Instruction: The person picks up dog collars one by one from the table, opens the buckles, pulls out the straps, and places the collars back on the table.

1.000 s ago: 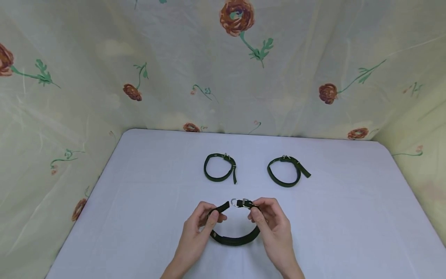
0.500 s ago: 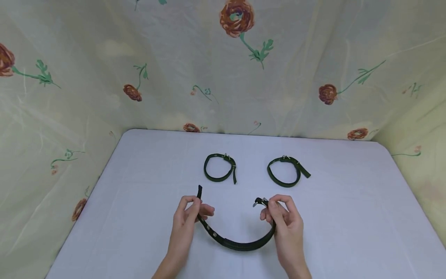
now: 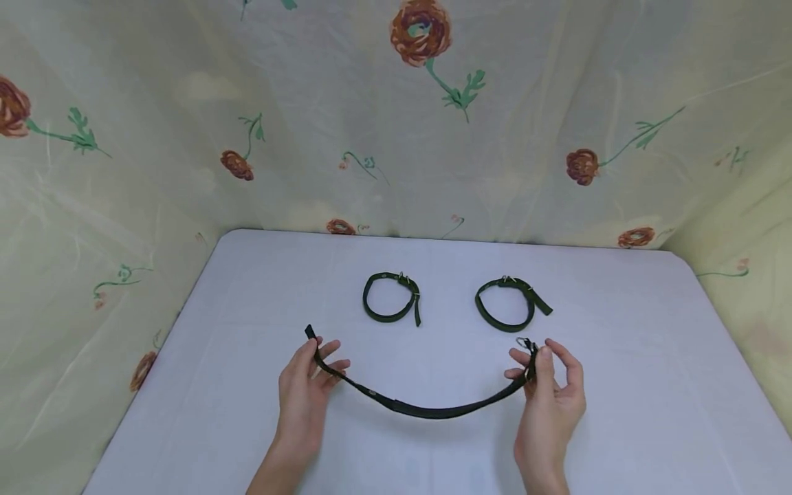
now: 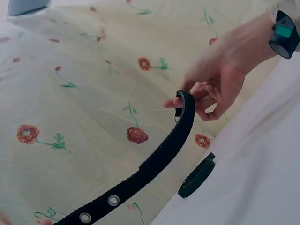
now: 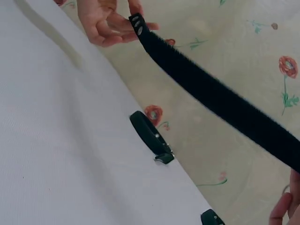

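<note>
A dark collar hangs in a shallow curve between both hands, above the white table. My left hand pinches it near its free tip, which sticks up past the thumb. At the other end my right hand pinches it beside the metal buckle and ring. Metal eyelets show along the strap in the left wrist view. Behind it on the table lie two dark green buckled collars, a left one and a right one.
The white table has rounded far corners. A pale curtain with printed red flowers stands around its back and sides.
Both hands have moved apart, left hand to the left and right hand to the right. The held collar has gone from a near-closed loop to a wide, shallow curve.
</note>
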Demonstrator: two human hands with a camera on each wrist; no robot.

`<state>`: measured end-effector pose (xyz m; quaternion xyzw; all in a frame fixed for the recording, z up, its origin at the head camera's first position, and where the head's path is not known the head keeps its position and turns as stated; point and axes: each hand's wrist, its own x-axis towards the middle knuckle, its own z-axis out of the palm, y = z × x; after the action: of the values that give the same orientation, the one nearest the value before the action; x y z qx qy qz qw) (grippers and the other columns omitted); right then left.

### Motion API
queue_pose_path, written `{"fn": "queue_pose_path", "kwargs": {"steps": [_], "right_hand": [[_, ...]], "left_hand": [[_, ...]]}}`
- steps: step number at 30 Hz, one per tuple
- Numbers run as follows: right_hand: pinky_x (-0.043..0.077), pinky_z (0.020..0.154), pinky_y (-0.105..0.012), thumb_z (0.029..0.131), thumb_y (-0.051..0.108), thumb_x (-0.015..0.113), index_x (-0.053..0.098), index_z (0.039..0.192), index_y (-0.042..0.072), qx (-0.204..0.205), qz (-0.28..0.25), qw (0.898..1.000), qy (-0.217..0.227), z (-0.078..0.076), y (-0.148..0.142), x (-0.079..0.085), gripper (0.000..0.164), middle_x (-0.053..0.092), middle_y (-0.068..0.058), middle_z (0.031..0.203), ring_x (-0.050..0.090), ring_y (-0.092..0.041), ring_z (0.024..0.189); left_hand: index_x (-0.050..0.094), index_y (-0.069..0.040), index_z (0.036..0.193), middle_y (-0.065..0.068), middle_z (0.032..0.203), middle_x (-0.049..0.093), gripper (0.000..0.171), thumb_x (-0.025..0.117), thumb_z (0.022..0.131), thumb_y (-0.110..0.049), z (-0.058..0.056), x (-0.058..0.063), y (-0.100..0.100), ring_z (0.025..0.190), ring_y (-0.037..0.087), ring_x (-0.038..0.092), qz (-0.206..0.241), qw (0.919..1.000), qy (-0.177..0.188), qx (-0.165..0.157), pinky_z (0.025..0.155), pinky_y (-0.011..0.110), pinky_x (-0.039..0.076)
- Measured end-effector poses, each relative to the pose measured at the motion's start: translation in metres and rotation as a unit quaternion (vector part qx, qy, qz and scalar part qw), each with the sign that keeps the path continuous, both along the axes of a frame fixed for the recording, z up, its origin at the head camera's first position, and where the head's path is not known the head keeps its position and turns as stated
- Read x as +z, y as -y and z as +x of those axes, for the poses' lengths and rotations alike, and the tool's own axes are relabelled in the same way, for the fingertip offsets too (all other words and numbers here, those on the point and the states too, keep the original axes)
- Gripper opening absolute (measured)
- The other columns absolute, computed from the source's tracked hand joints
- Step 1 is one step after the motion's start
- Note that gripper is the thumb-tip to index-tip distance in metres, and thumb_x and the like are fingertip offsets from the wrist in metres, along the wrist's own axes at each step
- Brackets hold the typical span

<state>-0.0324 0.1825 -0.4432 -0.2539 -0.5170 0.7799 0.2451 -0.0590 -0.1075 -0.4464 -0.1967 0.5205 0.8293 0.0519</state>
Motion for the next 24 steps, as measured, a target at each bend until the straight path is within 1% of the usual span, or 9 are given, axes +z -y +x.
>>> {"fn": "queue_pose_path", "kwargs": {"steps": [3, 6, 10, 12, 15, 18, 21, 22, 24], "right_hand": [[0.06, 0.089, -0.018, 0.108, 0.027, 0.067, 0.055, 0.138, 0.011, -0.034, -0.005, 0.999, -0.015, -0.002, -0.005, -0.004, 0.036, 0.085, 0.001, 0.097, 0.073, -0.012, 0.065], [0.062, 0.083, -0.019, 0.106, 0.022, 0.07, 0.054, 0.136, 0.01, -0.069, -0.036, 0.997, -0.029, -0.004, -0.011, -0.009, 0.036, 0.085, 0.0, 0.104, 0.078, -0.012, 0.073], [0.06, 0.072, -0.017, 0.101, 0.015, 0.076, 0.052, 0.133, 0.012, -0.099, -0.062, 0.993, -0.028, -0.008, -0.021, -0.016, 0.04, 0.084, -0.001, 0.108, 0.082, -0.013, 0.079], [0.059, 0.069, -0.016, 0.1, 0.014, 0.077, 0.053, 0.13, 0.014, -0.101, -0.04, 0.994, -0.008, -0.01, -0.026, -0.02, 0.039, 0.083, 0.002, 0.11, 0.082, -0.012, 0.079], [0.058, 0.07, -0.013, 0.1, 0.016, 0.078, 0.059, 0.125, 0.018, -0.098, 0.053, 0.993, 0.048, -0.012, -0.032, -0.025, 0.032, 0.078, 0.007, 0.111, 0.078, -0.004, 0.08], [0.054, 0.073, -0.009, 0.101, 0.025, 0.077, 0.066, 0.121, 0.021, -0.093, 0.191, 0.968, 0.134, -0.013, -0.037, -0.03, 0.023, 0.072, 0.013, 0.111, 0.071, 0.011, 0.074], [0.041, 0.079, -0.008, 0.1, 0.034, 0.078, 0.072, 0.119, 0.02, -0.084, 0.318, 0.921, 0.208, -0.013, -0.042, -0.034, 0.024, 0.078, 0.007, 0.107, 0.059, 0.025, 0.065], [0.038, 0.079, -0.01, 0.099, 0.035, 0.079, 0.074, 0.119, 0.018, -0.082, 0.348, 0.907, 0.223, -0.013, -0.043, -0.036, 0.027, 0.082, 0.003, 0.103, 0.055, 0.028, 0.066], [0.035, 0.078, -0.019, 0.098, 0.035, 0.081, 0.076, 0.119, 0.013, -0.077, 0.391, 0.887, 0.232, -0.014, -0.045, -0.038, 0.031, 0.085, -0.01, 0.097, 0.063, 0.017, 0.072]], "left_hand": [[0.059, -0.014, 0.114, -0.005, 0.125, 0.08, 0.024, 0.053, 0.115, -0.038, -0.001, -0.003, 0.002, 0.09, 0.012, 0.076, 0.001, 0.9998, 0.0, 0.018, 0.094, 0.026, 0.057], [0.059, -0.014, 0.105, -0.002, 0.132, 0.079, 0.025, 0.05, 0.116, -0.034, -0.003, -0.005, 0.004, 0.09, 0.009, 0.076, -0.006, 0.9995, -0.001, 0.03, 0.093, 0.026, 0.057], [0.049, -0.011, 0.111, 0.002, 0.137, 0.076, 0.02, 0.045, 0.118, -0.03, -0.007, -0.007, 0.008, 0.093, 0.008, 0.08, -0.028, 0.9995, 0.003, 0.016, 0.091, 0.025, 0.058], [0.043, -0.01, 0.114, 0.004, 0.138, 0.075, 0.017, 0.043, 0.117, -0.027, -0.008, -0.008, 0.01, 0.096, 0.011, 0.082, -0.05, 0.9987, 0.003, 0.003, 0.09, 0.026, 0.059], [0.036, -0.012, 0.12, 0.007, 0.135, 0.076, 0.017, 0.045, 0.116, -0.025, -0.011, -0.008, 0.013, 0.097, 0.014, 0.083, -0.1, 0.9949, 0.005, -0.016, 0.089, 0.027, 0.06], [0.03, -0.013, 0.131, 0.009, 0.131, 0.078, 0.025, 0.047, 0.115, -0.023, -0.012, -0.008, 0.017, 0.094, 0.018, 0.084, -0.148, 0.9887, 0.001, -0.026, 0.086, 0.027, 0.06], [0.029, -0.015, 0.142, 0.012, 0.128, 0.079, 0.034, 0.048, 0.115, -0.022, -0.013, -0.009, 0.02, 0.089, 0.021, 0.084, -0.205, 0.9779, -0.013, -0.036, 0.083, 0.027, 0.059], [0.032, -0.015, 0.145, 0.012, 0.126, 0.08, 0.036, 0.049, 0.115, -0.021, -0.013, -0.009, 0.02, 0.087, 0.023, 0.084, -0.232, 0.9718, -0.02, -0.038, 0.082, 0.026, 0.06], [0.043, -0.014, 0.145, 0.013, 0.121, 0.082, 0.033, 0.051, 0.114, -0.022, -0.014, -0.01, 0.021, 0.083, 0.024, 0.084, -0.293, 0.9547, -0.032, -0.042, 0.079, 0.025, 0.06]]}}
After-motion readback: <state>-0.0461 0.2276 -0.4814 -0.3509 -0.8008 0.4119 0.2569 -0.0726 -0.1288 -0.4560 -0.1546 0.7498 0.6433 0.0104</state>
